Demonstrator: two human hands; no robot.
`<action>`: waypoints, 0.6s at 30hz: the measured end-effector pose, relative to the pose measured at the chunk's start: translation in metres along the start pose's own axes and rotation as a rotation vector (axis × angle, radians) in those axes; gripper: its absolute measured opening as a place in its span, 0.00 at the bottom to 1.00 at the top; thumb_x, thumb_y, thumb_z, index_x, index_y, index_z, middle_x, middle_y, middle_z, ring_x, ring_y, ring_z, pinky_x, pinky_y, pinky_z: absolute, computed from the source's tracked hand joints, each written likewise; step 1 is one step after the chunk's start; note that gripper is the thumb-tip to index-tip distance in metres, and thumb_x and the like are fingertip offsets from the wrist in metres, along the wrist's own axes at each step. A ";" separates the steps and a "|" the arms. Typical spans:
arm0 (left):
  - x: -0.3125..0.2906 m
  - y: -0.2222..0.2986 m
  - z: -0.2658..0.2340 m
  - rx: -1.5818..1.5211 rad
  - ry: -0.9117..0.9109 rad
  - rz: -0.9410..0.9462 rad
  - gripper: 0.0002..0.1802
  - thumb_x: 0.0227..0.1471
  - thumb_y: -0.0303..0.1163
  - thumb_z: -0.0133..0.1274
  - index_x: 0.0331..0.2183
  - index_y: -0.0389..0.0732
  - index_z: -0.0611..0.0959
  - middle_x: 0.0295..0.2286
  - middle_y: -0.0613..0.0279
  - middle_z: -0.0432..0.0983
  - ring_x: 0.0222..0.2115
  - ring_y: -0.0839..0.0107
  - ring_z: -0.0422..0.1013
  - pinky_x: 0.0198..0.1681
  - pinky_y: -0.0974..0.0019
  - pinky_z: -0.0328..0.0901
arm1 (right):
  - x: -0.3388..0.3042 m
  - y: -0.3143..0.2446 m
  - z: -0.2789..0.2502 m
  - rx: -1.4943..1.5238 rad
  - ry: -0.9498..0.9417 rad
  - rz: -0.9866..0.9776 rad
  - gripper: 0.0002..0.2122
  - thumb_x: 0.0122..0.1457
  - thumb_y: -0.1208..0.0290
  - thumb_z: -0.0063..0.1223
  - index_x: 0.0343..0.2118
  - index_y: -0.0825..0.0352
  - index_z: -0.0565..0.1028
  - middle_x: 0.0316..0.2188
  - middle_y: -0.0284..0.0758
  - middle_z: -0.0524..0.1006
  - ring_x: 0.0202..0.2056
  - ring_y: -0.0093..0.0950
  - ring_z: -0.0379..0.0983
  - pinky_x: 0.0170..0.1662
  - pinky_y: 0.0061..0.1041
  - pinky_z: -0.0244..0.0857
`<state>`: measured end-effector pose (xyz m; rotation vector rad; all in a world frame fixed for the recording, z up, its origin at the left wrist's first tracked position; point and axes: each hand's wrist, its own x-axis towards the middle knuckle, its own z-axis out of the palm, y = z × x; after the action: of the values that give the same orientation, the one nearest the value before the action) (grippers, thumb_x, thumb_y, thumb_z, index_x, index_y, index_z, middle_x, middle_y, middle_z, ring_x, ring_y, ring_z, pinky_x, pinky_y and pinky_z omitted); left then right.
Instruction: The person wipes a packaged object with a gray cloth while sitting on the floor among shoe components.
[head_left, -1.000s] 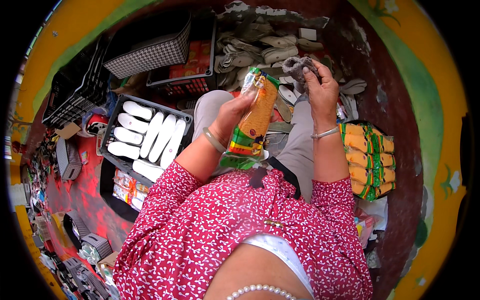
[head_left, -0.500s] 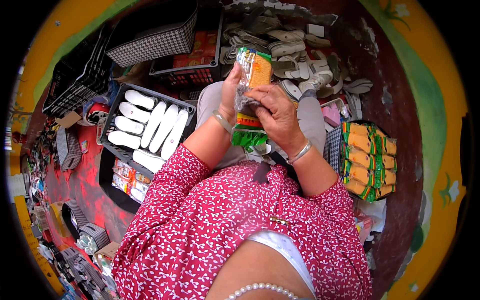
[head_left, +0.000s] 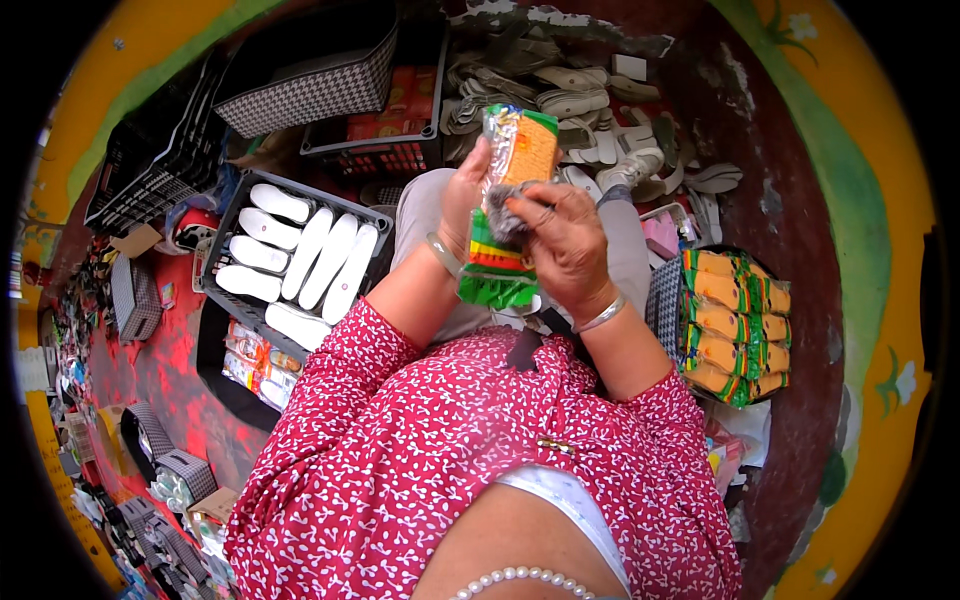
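My left hand (head_left: 463, 200) grips the left side of a long plastic packet (head_left: 531, 150), its fingers partly hidden behind it. The packet is green with a clear window, and a textured orange pad shows inside. Red and yellow bands cross it near its green lower end. Pinched in my right hand (head_left: 568, 245) is a fuzzy grey cloth (head_left: 508, 212), pressed on the packet's front around its middle. Similar orange-and-green packets (head_left: 722, 320) stand in rows in a checked basket (head_left: 664, 300) at my right.
White insoles (head_left: 315, 250) fill a dark crate (head_left: 215, 270) at left, above more packets (head_left: 255, 365). A houndstooth bin (head_left: 305, 100) sits atop another crate (head_left: 370, 150) at the back left. Worn sandals and shoes (head_left: 575, 95) pile up ahead, near my foot (head_left: 635, 168).
The packet has moved slightly right and down. My right hand has moved a little right and down with it, and the grey cloth now looks more bunched up.
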<state>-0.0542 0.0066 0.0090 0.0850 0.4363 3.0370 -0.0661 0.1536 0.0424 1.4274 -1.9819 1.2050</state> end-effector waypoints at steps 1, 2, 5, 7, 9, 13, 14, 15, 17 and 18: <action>-0.001 -0.007 -0.001 -0.004 -0.052 -0.023 0.34 0.59 0.52 0.27 0.54 0.32 0.61 0.49 0.48 0.65 0.51 0.57 0.62 0.57 0.56 0.53 | 0.004 0.011 -0.003 -0.022 0.028 0.017 0.15 0.40 0.83 0.51 0.34 0.63 0.77 0.33 0.35 0.73 0.36 0.34 0.69 0.41 0.30 0.61; -0.006 -0.012 0.001 -0.132 -0.141 -0.110 0.32 0.59 0.52 0.29 0.52 0.34 0.64 0.48 0.49 0.65 0.49 0.57 0.64 0.55 0.56 0.55 | 0.007 0.021 -0.006 -0.046 0.052 0.036 0.15 0.40 0.83 0.50 0.34 0.64 0.77 0.32 0.35 0.73 0.36 0.34 0.69 0.41 0.30 0.62; -0.006 -0.024 -0.008 -0.106 -0.177 -0.203 0.31 0.59 0.52 0.30 0.53 0.38 0.64 0.49 0.54 0.65 0.49 0.59 0.64 0.54 0.57 0.56 | 0.022 0.042 -0.019 -0.082 0.127 0.041 0.14 0.41 0.84 0.50 0.33 0.65 0.77 0.31 0.35 0.73 0.35 0.34 0.69 0.40 0.29 0.64; -0.009 -0.029 -0.002 0.014 -0.174 -0.224 0.30 0.59 0.51 0.30 0.53 0.38 0.63 0.49 0.52 0.65 0.49 0.59 0.63 0.53 0.56 0.56 | 0.029 0.053 -0.027 -0.082 0.176 0.120 0.14 0.41 0.84 0.50 0.33 0.65 0.77 0.31 0.35 0.73 0.35 0.34 0.69 0.40 0.29 0.64; -0.008 -0.033 0.001 0.021 -0.124 -0.199 0.29 0.59 0.50 0.30 0.52 0.37 0.64 0.48 0.51 0.66 0.48 0.59 0.64 0.53 0.56 0.57 | 0.030 0.060 -0.030 -0.070 0.202 0.178 0.15 0.41 0.84 0.51 0.34 0.64 0.77 0.32 0.35 0.73 0.36 0.34 0.69 0.42 0.29 0.63; 0.002 -0.028 -0.011 0.012 0.018 -0.079 0.28 0.59 0.49 0.32 0.48 0.36 0.68 0.43 0.52 0.69 0.43 0.61 0.68 0.49 0.59 0.62 | 0.023 0.031 -0.014 -0.154 0.084 0.078 0.15 0.41 0.82 0.50 0.35 0.62 0.76 0.34 0.34 0.73 0.38 0.34 0.68 0.43 0.30 0.61; 0.003 -0.026 -0.010 0.022 0.110 -0.027 0.27 0.59 0.49 0.32 0.46 0.36 0.70 0.41 0.53 0.70 0.40 0.63 0.70 0.47 0.61 0.63 | 0.019 0.021 -0.008 -0.186 0.025 0.075 0.14 0.42 0.81 0.49 0.35 0.61 0.76 0.34 0.34 0.72 0.39 0.34 0.67 0.43 0.30 0.60; 0.002 -0.023 -0.011 0.053 -0.019 -0.023 0.27 0.59 0.50 0.34 0.44 0.36 0.71 0.39 0.55 0.71 0.38 0.64 0.70 0.45 0.62 0.64 | 0.016 0.014 -0.006 -0.172 -0.011 0.113 0.14 0.42 0.80 0.49 0.35 0.61 0.76 0.34 0.33 0.72 0.40 0.34 0.67 0.43 0.30 0.60; -0.004 -0.022 -0.005 0.119 -0.027 0.003 0.27 0.59 0.51 0.33 0.44 0.36 0.71 0.38 0.55 0.71 0.38 0.64 0.70 0.45 0.63 0.64 | 0.012 0.006 -0.009 -0.110 -0.078 0.165 0.14 0.42 0.80 0.49 0.35 0.62 0.76 0.33 0.33 0.72 0.39 0.34 0.67 0.43 0.30 0.60; -0.006 -0.022 -0.003 0.152 -0.030 0.016 0.27 0.59 0.51 0.33 0.44 0.36 0.70 0.38 0.56 0.72 0.38 0.64 0.70 0.45 0.64 0.64 | 0.010 0.005 -0.012 -0.065 -0.109 0.182 0.13 0.42 0.80 0.49 0.34 0.62 0.76 0.33 0.33 0.72 0.39 0.34 0.68 0.42 0.30 0.60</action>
<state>-0.0470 0.0268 -0.0005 0.1432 0.6661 3.0086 -0.0761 0.1584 0.0544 1.3303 -2.2451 1.1464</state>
